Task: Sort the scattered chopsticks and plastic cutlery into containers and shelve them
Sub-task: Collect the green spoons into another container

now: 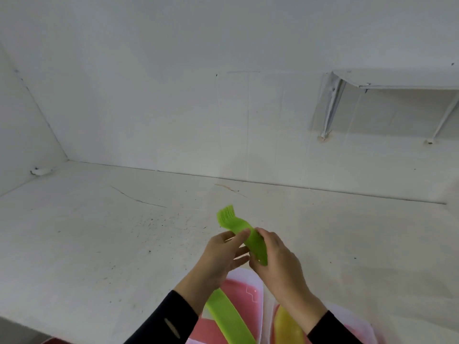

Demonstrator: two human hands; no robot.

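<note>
White counter; L grip + R grip pinch green forks, held above it.

head view, forward and down

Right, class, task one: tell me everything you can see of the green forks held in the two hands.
The green forks look like bright lime, slightly translucent plastic, seemingly several stacked, though blur hides the count. The tined end points up-left, away from the person; the handles slant down-right. They are held above the white surface. The left hand pinches the middle; the right hand curls round the handle end.
</note>
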